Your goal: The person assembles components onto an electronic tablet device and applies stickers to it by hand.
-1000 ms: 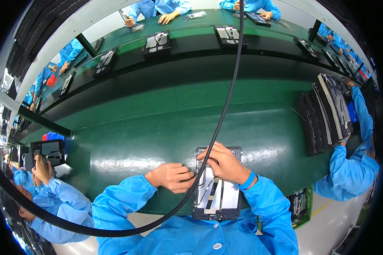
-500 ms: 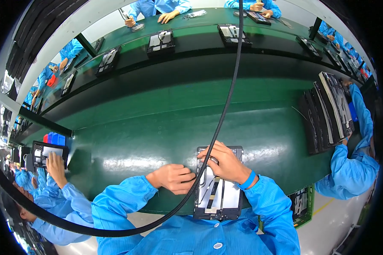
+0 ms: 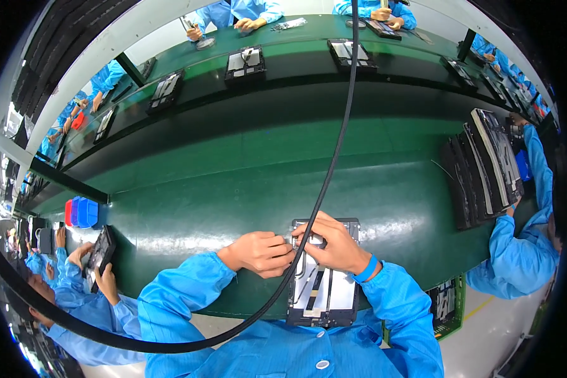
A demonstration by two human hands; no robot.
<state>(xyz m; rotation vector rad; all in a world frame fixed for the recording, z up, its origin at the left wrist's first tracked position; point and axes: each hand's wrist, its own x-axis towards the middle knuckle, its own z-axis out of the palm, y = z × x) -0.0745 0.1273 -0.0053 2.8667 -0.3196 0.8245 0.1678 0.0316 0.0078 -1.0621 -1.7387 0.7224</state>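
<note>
A dark-framed tablet [image 3: 344, 302] without its cover lies at the front edge of the green table, close to my body. Pale panels, dark strips and a piece of tan tape show inside it. My right hand [image 3: 334, 244], with a blue band at the wrist, rests over its upper part, thumb and fingers pinched together. Beside the tablet's upper left edge is my left hand [image 3: 263, 253], its fingers curled and their tips near the right hand's. Whatever is between the fingertips is too small to make out, and a black cable partly covers that spot.
The black cable [image 3: 334, 164] hangs across the view. A stack of tablet parts [image 3: 485, 170] stands at the right, beside a co-worker's arm. Blue and red bins [image 3: 82, 212] sit at the left, where another person holds a tablet [image 3: 101, 255]. Opened tablets [image 3: 244, 63] line the raised belt.
My left hand has risen slightly toward the right hand. The co-worker at left has tilted their tablet and now holds it with both hands. Tablets on the belt have shifted slightly right.
</note>
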